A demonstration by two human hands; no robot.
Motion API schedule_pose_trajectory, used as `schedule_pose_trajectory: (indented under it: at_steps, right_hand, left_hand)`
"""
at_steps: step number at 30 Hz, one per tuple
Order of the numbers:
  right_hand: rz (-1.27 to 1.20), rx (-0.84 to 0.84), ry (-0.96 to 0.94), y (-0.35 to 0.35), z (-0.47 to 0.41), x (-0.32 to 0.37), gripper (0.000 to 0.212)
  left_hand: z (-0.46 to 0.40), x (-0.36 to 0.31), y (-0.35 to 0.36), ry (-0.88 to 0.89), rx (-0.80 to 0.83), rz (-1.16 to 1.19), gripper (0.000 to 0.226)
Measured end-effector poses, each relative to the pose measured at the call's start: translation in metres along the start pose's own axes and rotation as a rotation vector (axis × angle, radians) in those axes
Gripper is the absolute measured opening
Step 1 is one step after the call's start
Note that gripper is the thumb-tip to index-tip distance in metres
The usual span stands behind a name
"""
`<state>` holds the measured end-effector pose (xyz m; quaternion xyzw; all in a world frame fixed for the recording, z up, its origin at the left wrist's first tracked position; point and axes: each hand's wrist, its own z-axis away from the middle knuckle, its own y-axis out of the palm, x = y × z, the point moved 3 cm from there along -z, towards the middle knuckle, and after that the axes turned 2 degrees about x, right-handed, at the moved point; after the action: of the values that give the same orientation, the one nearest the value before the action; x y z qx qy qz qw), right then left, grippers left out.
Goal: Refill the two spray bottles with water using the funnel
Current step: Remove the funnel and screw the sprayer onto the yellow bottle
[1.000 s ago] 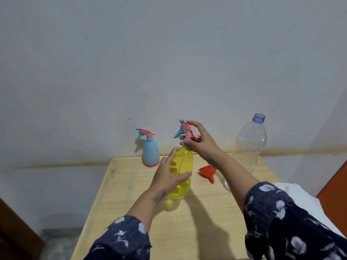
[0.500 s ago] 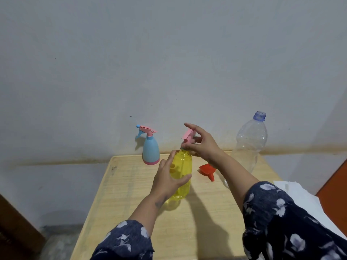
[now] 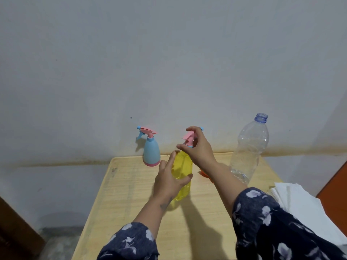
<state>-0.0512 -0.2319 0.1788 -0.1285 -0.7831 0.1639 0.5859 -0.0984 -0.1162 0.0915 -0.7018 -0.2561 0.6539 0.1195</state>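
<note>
A pale wooden counter point(image 3: 131, 194) stands against a stained grey wall point(image 3: 169, 62). By its far right corner rises a clear, uncapped bottle point(image 3: 249, 147). Mid-counter stands the translucent yellow spray bottle point(image 3: 183, 166); the left hand point(image 3: 170, 181) curls round its body, and the right hand point(image 3: 199, 147) pinches its pink trigger head point(image 3: 188, 136). A blue spray bottle point(image 3: 151, 152) stands at the far edge. The orange funnel point(image 3: 203, 173) is mostly hidden behind the right wrist.

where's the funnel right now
In the head view the orange funnel lies on the wooden table, mostly hidden behind the right forearm, between the yellow spray bottle and the clear plastic bottle.
</note>
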Motion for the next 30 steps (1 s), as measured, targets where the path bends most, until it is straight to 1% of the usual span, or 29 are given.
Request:
schedule_pose_trajectory:
  at_steps: [2, 4, 6, 8, 10, 13, 15, 16, 18, 19, 20, 23, 25, 28, 30]
  right_hand:
    - [0.011, 0.111, 0.013, 0.002, -0.001, 0.003, 0.060]
    - [-0.120, 0.192, 0.071, 0.003, -0.004, 0.005, 0.065]
    - [-0.176, 0.133, 0.080, 0.001, -0.007, 0.003, 0.066]
    - [-0.096, 0.018, 0.045, 0.004, -0.007, 0.002, 0.060]
    - [-0.036, -0.058, 0.049, 0.012, -0.006, 0.002, 0.059]
    - [-0.029, -0.071, 0.038, 0.019, -0.007, 0.006, 0.060]
    - [-0.089, -0.026, 0.014, 0.015, -0.009, 0.010, 0.060]
    - [-0.134, 0.013, 0.008, 0.012, -0.010, 0.012, 0.061]
    - [-0.250, 0.112, 0.024, 0.008, -0.011, 0.017, 0.065]
    - [-0.291, 0.142, 0.031, 0.008, -0.010, 0.018, 0.066]
    - [-0.300, 0.139, 0.028, 0.009, -0.010, 0.018, 0.065]
    - [-0.192, 0.039, -0.023, 0.019, -0.008, 0.015, 0.056]
    - [-0.107, 0.010, -0.053, 0.027, -0.007, 0.016, 0.054]
    - [0.029, -0.014, -0.060, 0.034, -0.007, 0.014, 0.059]
    - [0.167, -0.053, -0.036, 0.036, -0.009, 0.008, 0.064]
  left_hand:
    - [-0.001, 0.002, -0.001, -0.011, 0.003, 0.033, 0.090]
    - [-0.003, 0.003, -0.002, -0.009, 0.011, 0.072, 0.084]
    - [-0.003, 0.003, -0.003, -0.010, 0.008, 0.075, 0.082]
    - [-0.002, -0.001, -0.002, -0.010, -0.017, 0.054, 0.082]
    - [0.001, -0.006, 0.001, -0.019, -0.054, 0.043, 0.085]
    - [0.005, -0.010, 0.004, -0.041, -0.070, 0.040, 0.089]
    - [0.003, -0.006, 0.001, -0.024, -0.006, -0.004, 0.093]
    - [0.001, -0.001, -0.002, -0.016, 0.042, 0.013, 0.096]
    - [-0.002, 0.007, -0.010, -0.019, 0.145, 0.136, 0.101]
    - [-0.003, 0.009, -0.014, -0.022, 0.177, 0.177, 0.101]
    - [-0.003, 0.010, -0.016, -0.025, 0.175, 0.167, 0.101]
    - [-0.001, 0.006, -0.016, -0.065, 0.050, -0.012, 0.101]
    - [0.006, 0.003, -0.013, -0.086, -0.033, -0.080, 0.101]
    - [0.010, 0.002, -0.013, -0.097, -0.058, -0.096, 0.096]
    - [0.011, 0.002, -0.013, -0.112, -0.058, -0.122, 0.094]
